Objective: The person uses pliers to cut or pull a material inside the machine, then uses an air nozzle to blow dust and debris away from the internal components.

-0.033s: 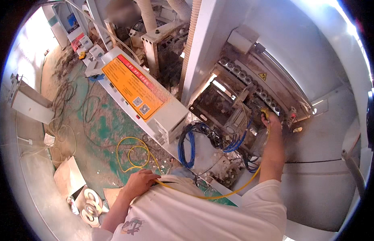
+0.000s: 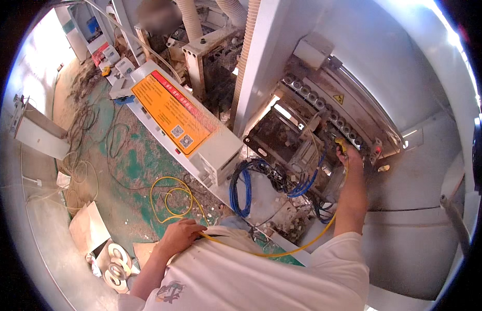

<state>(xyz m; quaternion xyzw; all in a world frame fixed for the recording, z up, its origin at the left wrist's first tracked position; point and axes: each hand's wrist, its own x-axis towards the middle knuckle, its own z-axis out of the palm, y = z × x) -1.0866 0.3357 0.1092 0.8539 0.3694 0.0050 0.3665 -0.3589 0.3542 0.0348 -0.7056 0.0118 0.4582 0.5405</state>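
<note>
Right fingers (image 2: 343,152) wrapped round a yellow hand tool (image 2: 343,144), grey round metal rollers (image 2: 341,122) just above. Left fingers (image 2: 192,228) by the thin yellow plastic hose (image 2: 303,251), can't tell if gripping; I'd keep it slack.

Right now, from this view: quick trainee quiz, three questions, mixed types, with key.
1. Which of the person's hands holds the yellow hand tool?

2. True or false: the left hand is gripping the loop of blue cable.

3. Where is the orange label with a red band?
A) on the green floor
B) on the white machine housing
C) on the person's shirt

Key:
1. The right hand.
2. False; the loop is well apart from that hand.
3. B
</note>
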